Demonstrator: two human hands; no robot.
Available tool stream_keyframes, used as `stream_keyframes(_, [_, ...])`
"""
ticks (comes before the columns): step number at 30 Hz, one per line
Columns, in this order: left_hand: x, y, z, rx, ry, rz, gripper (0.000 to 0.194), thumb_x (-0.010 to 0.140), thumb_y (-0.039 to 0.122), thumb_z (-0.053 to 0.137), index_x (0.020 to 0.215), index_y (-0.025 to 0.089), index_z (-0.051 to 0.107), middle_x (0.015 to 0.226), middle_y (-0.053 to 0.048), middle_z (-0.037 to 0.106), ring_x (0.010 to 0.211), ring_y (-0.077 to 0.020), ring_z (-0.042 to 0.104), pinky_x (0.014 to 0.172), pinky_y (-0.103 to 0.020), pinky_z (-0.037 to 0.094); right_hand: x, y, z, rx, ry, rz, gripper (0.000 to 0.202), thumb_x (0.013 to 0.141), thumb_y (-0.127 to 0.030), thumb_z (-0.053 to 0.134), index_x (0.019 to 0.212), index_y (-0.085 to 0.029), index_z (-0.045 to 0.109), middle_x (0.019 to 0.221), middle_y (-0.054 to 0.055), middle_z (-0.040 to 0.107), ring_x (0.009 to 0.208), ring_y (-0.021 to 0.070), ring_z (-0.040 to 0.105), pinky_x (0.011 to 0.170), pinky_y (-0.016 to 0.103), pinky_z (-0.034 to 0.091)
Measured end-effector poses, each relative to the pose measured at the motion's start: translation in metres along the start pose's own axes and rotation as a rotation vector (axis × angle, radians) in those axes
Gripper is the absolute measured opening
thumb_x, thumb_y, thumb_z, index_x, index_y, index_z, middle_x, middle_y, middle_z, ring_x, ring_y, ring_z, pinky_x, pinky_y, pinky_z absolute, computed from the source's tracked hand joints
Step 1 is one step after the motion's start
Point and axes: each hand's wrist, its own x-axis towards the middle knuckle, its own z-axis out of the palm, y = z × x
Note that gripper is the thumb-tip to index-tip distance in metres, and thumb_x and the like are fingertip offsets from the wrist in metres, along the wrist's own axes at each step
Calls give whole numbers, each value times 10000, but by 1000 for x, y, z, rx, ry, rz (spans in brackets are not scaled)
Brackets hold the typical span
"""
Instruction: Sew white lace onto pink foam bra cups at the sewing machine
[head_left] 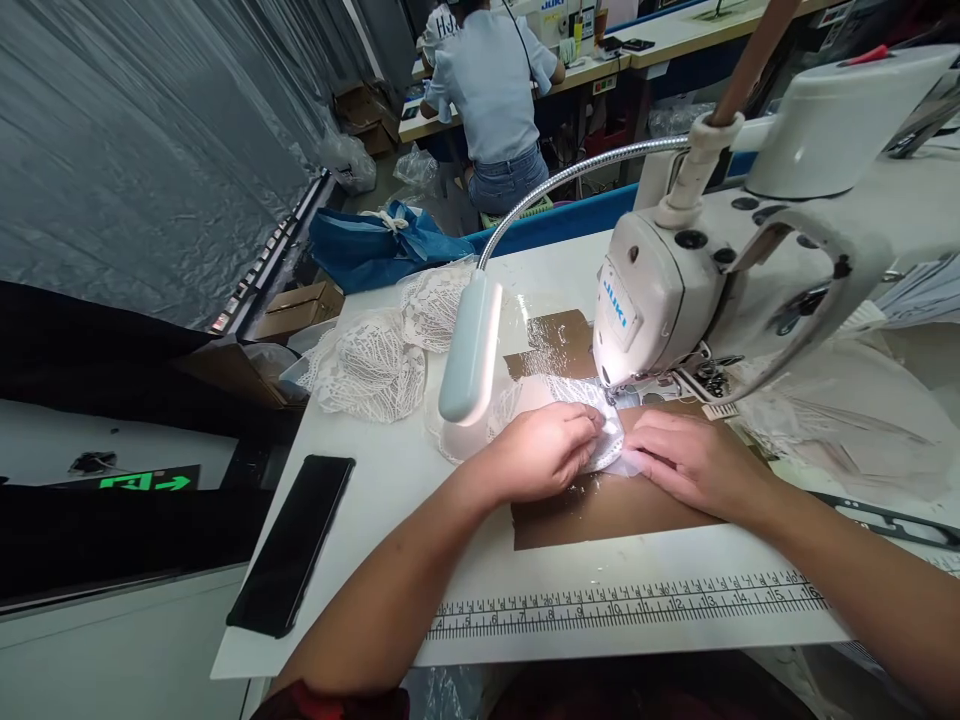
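A white lace cup (606, 440) lies at the needle of the white sewing machine (651, 290). Fingers bent together, my left hand (551, 447) grips the cup's near left side. On the other side, my right hand (686, 460) pinches a sheer edge of the fabric between thumb and fingers, just right of the needle area. Brown tape (622, 515) covers the table top beneath both hands. The presser foot is partly hidden by the machine head and fabric.
A lamp (469, 350) on a bendy metal neck hangs left of the machine. Lace cups (367, 365) lie behind it. A black phone (292, 545) rests at the left edge, and a printed ruler (630, 605) runs along the front. Another person (487, 90) sits beyond the table.
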Motion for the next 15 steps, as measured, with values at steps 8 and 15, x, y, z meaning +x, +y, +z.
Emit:
stream_keyframes(8, [1,5,23,342,66,20,417,1012,327,390,1278,96,614,1392,-113,585,970,-253,609,855,-406,554,-4,4,-1,-163,36,-169,230,956,-199,484,878,-188,699,772,33,655,730,167,594,631,293,400])
stream_keyframes(15, [5,-3,24,427,72,36,494,1009,385,381,1339,71,574,1439,-127,543,928,-249,571,822,-398,532,-3,3,0,-280,118,-211,258,949,-157,458,855,-202,694,780,41,670,743,172,602,625,291,416])
